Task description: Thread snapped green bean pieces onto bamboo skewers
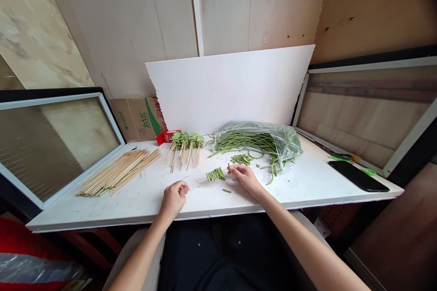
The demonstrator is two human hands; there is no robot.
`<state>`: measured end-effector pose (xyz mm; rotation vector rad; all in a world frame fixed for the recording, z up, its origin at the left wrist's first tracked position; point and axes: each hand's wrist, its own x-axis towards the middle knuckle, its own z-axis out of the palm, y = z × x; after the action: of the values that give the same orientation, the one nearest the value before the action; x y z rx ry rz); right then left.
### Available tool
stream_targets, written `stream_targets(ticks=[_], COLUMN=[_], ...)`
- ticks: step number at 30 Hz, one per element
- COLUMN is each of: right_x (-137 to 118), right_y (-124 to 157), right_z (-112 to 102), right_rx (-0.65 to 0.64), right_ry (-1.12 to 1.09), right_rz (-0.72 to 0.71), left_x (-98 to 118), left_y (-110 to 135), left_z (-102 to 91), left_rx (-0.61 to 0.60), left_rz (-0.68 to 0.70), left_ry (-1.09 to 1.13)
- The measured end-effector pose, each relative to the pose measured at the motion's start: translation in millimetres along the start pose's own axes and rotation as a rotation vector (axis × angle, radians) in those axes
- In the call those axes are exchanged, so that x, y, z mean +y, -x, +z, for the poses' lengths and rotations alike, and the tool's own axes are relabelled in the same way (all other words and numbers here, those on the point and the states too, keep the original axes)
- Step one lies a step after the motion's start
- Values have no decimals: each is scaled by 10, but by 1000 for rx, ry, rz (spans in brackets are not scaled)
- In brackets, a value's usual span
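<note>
My left hand (175, 197) is closed around the lower end of a thin bamboo skewer (198, 183). Several short green bean pieces (215, 174) are threaded crosswise along that skewer toward its far end. At the skewer's tip, my right hand (244, 177) pinches a small bean piece (228, 168). One loose cut bean piece (226, 190) lies on the white table below the skewer. Just beyond my right hand sits a small heap of cut bean pieces (241, 159).
A clear plastic bag (290, 141) of long green beans (246, 142) lies at the back. Finished bean skewers (187, 141) are grouped left of it. Bare bamboo skewers (118, 169) spread on the left. A black phone (358, 175) and scissors (332, 151) lie right.
</note>
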<state>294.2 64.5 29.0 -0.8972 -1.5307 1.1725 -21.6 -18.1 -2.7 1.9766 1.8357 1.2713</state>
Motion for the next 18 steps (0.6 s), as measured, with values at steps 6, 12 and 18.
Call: stream_targets(ticks=[6,12,18], right_x=[42,69,19], right_y=[-16,-29,3], right_z=[1,-25,-30], right_rx=[32,44,26], right_ry=[-64,-10,27], right_rz=[4,-18,-39], left_x=[22,-5,11], left_y=[-1,1,5], left_z=[-2,4,-11], left_rx=[-5,-3,1], left_rz=[-6,32,60], left_ry=[15,-19,-42])
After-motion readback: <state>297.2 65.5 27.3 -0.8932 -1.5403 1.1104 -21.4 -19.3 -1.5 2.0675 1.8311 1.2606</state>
